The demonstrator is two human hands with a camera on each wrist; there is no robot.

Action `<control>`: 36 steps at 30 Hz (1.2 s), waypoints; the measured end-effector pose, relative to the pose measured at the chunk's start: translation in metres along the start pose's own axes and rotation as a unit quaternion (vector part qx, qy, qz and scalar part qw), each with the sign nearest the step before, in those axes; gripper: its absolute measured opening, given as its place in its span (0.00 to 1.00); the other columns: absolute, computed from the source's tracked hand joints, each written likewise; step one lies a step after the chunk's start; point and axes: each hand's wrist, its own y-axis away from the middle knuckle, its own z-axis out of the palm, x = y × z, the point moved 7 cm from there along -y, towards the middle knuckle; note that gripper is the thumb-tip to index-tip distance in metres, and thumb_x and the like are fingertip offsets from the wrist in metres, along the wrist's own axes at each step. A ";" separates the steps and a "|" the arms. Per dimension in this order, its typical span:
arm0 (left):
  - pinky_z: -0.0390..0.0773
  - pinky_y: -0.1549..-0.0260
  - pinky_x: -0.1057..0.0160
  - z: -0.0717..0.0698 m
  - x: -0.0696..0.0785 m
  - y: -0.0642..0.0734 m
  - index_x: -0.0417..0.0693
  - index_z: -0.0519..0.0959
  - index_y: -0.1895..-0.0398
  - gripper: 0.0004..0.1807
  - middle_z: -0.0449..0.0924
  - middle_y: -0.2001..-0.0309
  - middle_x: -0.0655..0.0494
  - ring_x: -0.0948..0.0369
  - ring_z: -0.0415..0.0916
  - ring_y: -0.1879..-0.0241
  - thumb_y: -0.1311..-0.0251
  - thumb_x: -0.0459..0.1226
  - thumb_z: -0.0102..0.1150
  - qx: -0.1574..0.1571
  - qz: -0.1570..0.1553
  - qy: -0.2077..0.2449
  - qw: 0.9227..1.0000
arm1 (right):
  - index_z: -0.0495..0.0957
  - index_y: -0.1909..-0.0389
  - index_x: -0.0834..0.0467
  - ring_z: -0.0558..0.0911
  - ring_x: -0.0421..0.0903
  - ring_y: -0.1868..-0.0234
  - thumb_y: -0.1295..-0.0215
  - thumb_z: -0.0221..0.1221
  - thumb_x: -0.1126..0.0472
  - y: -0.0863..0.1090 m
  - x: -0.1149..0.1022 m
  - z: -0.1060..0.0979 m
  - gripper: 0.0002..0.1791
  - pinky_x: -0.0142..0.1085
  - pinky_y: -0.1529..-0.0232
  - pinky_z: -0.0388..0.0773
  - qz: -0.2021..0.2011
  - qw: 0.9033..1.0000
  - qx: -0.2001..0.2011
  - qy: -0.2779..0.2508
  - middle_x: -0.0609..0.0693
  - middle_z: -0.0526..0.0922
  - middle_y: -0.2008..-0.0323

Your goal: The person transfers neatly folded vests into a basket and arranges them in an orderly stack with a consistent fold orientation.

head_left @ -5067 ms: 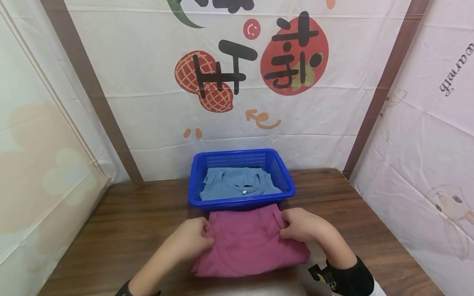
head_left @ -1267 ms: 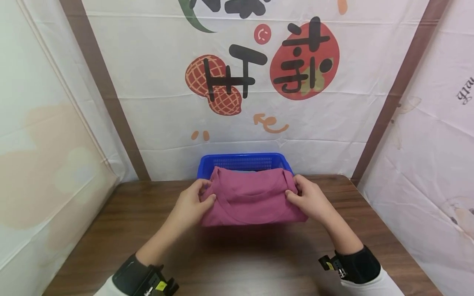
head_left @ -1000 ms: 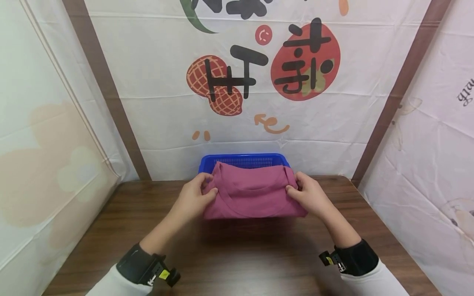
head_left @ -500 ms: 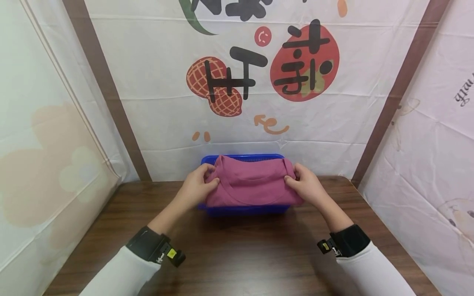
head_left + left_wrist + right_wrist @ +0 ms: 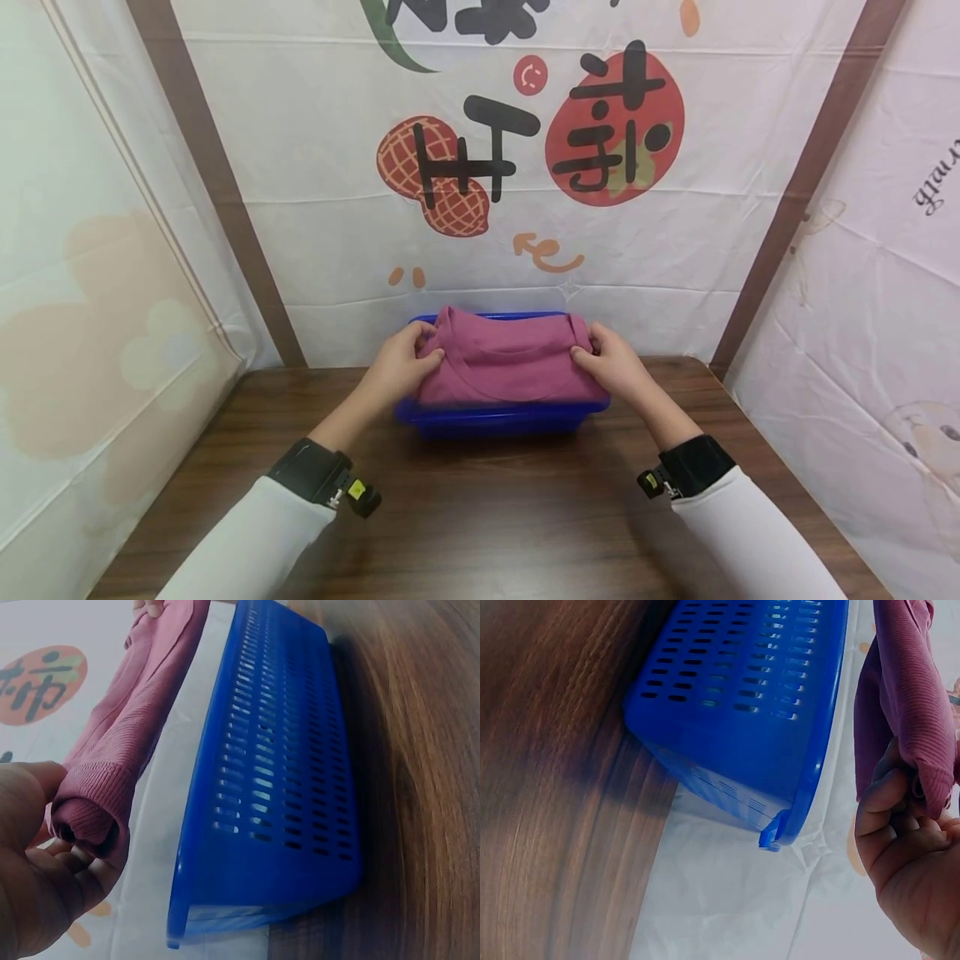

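Observation:
A folded pink garment [image 5: 510,358] with ribbed trim is held level just above the blue plastic basket [image 5: 502,421]. At its left end my left hand [image 5: 400,362] grips the roll, thumb on top and fingers curled beneath. My right hand [image 5: 615,362] pinches the opposite end the same way. In the left wrist view the garment's rolled end [image 5: 94,802] sits in the fingers, with a gap between the cloth and the basket rim. The right wrist view also shows cloth [image 5: 922,697] above the rim. The basket's inside is hidden under the garment.
The basket stands at the back of a brown wooden table [image 5: 480,517], close to a white printed curtain [image 5: 322,250]. More curtains hang at the left and right sides. A black camera band [image 5: 311,471] circles each wrist.
Both hands have lifted the pink garment from the table and carried it forward over the basket. It now covers the blue folded garment seen in the basket earlier; the basket's front shows again.

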 end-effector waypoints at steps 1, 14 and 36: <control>0.77 0.59 0.55 0.000 -0.001 -0.002 0.49 0.75 0.41 0.20 0.81 0.57 0.49 0.53 0.75 0.59 0.32 0.45 0.62 0.001 0.000 -0.004 1.000 | 0.72 0.58 0.56 0.78 0.47 0.66 0.27 0.59 0.51 -0.001 0.001 0.000 0.12 0.41 0.65 0.76 -0.002 1.000 0.001 0.002 0.52 0.81 0.63; 0.77 0.57 0.53 0.008 -0.013 -0.020 0.49 0.74 0.40 0.21 0.81 0.55 0.48 0.52 0.75 0.57 0.31 0.46 0.61 0.003 -0.010 -0.011 1.000 | 0.74 0.56 0.57 0.78 0.48 0.65 0.27 0.59 0.51 -0.021 0.013 0.004 0.13 0.40 0.65 0.76 -0.004 1.000 0.006 0.000 0.54 0.81 0.62; 0.77 0.60 0.58 0.028 -0.043 -0.038 0.47 0.73 0.39 0.21 0.79 0.57 0.49 0.55 0.76 0.60 0.31 0.44 0.60 0.016 0.005 0.037 0.999 | 0.74 0.58 0.57 0.76 0.48 0.66 0.29 0.61 0.54 -0.031 0.034 0.020 0.10 0.40 0.66 0.74 -0.022 0.998 0.032 -0.040 0.52 0.79 0.67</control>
